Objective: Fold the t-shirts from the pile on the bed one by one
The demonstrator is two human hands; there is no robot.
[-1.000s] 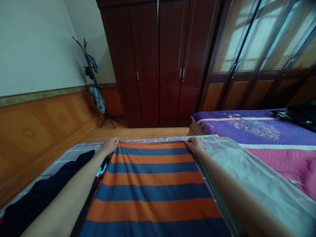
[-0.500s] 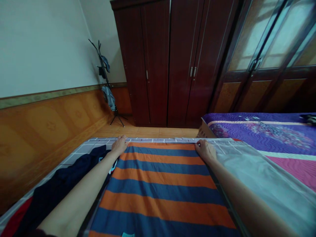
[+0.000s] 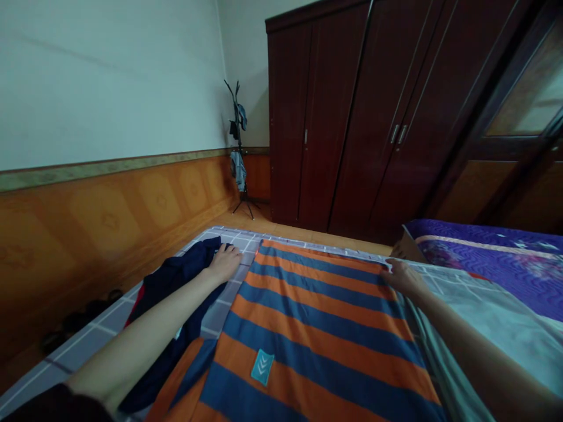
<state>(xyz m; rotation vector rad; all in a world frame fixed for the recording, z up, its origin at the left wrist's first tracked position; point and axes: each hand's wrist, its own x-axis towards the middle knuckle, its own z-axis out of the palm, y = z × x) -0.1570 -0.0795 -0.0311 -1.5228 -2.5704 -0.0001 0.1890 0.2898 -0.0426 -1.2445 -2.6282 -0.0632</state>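
An orange and blue striped shirt (image 3: 316,305) lies spread on a grey checked sheet (image 3: 220,310), with a teal patch (image 3: 263,367) near its lower left. My left hand (image 3: 225,262) rests on a dark navy garment (image 3: 185,275), left of the shirt's top corner, its fingers spread and nothing in them. At the shirt's top right corner, my right hand (image 3: 407,276) has its thumb and fingers pinched on the striped cloth.
A pale grey cloth (image 3: 488,310) lies right of the shirt. Beyond it is a bed with a purple cover (image 3: 488,243). A dark red wardrobe (image 3: 347,117) and a coat stand (image 3: 240,146) stand behind. Dark objects (image 3: 88,313) sit low at the left.
The view has turned left. My left hand has let go of the shirt's top left corner and moved left onto the navy garment. More of the shirt's patch and left sleeve shows.
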